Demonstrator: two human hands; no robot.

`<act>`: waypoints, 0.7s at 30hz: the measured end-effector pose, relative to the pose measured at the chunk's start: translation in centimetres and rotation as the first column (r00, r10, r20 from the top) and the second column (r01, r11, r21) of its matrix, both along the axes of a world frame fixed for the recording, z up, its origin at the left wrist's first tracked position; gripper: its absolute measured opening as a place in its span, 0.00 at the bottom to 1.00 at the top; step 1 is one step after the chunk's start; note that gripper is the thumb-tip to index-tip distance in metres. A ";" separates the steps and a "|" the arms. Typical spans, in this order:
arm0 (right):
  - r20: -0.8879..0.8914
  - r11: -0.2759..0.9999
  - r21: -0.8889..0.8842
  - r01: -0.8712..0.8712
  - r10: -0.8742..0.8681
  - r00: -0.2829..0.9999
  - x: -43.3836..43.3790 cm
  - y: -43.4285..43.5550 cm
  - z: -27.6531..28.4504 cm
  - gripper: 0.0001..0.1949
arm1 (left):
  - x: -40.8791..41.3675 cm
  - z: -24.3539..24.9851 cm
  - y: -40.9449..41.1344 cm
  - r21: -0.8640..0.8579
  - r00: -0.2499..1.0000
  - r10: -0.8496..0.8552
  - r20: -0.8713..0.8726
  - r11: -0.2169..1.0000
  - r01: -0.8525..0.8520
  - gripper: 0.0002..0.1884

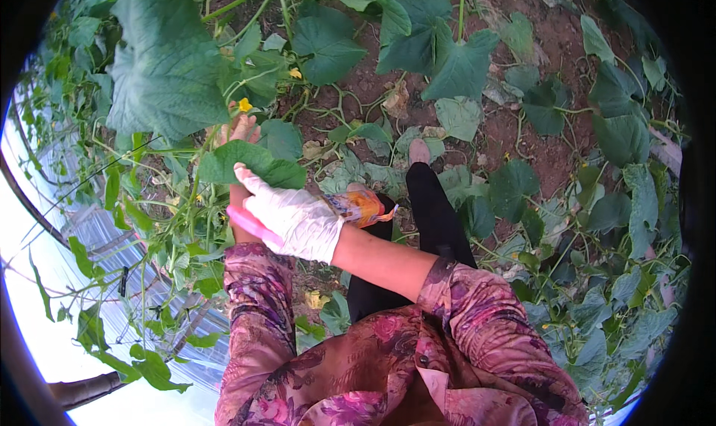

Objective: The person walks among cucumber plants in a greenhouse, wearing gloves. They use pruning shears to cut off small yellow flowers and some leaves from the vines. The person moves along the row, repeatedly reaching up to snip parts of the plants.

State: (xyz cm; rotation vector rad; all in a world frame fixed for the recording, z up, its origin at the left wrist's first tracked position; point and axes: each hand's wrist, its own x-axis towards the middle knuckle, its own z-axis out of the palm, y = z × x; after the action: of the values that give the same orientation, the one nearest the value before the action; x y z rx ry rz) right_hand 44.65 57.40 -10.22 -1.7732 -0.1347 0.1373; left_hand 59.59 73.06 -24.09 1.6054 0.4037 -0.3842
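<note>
My right hand [288,216], in a white thin glove, crosses in front of my left forearm. It is closed around a pink handle-like object [254,225], whose other end is hidden. Its thumb or a finger touches a green cucumber leaf [246,162]. Beyond this leaf is my bare left hand [240,128], fingers partly visible among vine stems beside a yellow flower [245,105]; its palm is hidden, and whether it grips a stem cannot be told. An orange printed packet [361,206] shows behind my right wrist, above my leg.
A large leaf [168,68] hangs close at upper left. Vines and a thin dark line run along the left, near clear plastic sheeting [207,350]. Brown soil [358,104] with trailing stems and dry leaves lies ahead. Dense leafy plants [621,202] stand at the right.
</note>
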 end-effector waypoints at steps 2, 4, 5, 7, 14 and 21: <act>0.010 1.000 0.011 0.028 -0.028 1.000 -1.0 -0.3 0.1 0.09 | 0.1 0.3 -0.8 -0.012 0.995 -0.077 0.069 0.997 0.078 0.22; 0.020 0.999 0.009 0.041 -0.041 0.999 -2.0 -1.3 0.3 0.10 | 0.5 0.4 -1.8 -0.051 0.997 -0.028 0.072 0.998 0.032 0.22; 0.006 1.000 -0.007 0.026 -0.026 1.000 -2.5 -1.9 0.5 0.11 | 0.8 0.4 -2.0 -0.068 0.997 0.002 0.074 0.998 0.003 0.22; 0.042 0.999 -0.038 0.027 -0.025 0.999 -4.2 -2.1 -0.4 0.15 | 2.1 -1.6 0.1 -0.445 0.999 -0.047 0.017 0.894 0.050 0.18; 0.066 0.987 -0.116 -0.112 0.120 0.991 -12.7 -2.4 -3.7 0.21 | 2.8 0.0 2.3 0.088 0.903 0.039 0.428 0.992 -0.085 0.15; -0.531 0.806 0.581 0.113 0.270 0.803 -21.6 1.8 -6.1 0.23 | 0.2 14.3 2.9 0.153 0.833 0.141 0.536 0.953 -0.260 0.07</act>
State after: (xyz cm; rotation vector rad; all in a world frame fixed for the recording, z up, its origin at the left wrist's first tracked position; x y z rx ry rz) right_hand 23.03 59.20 -16.37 -1.0228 0.1913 0.6466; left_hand 59.80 75.98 -9.78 1.7837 0.1967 0.2742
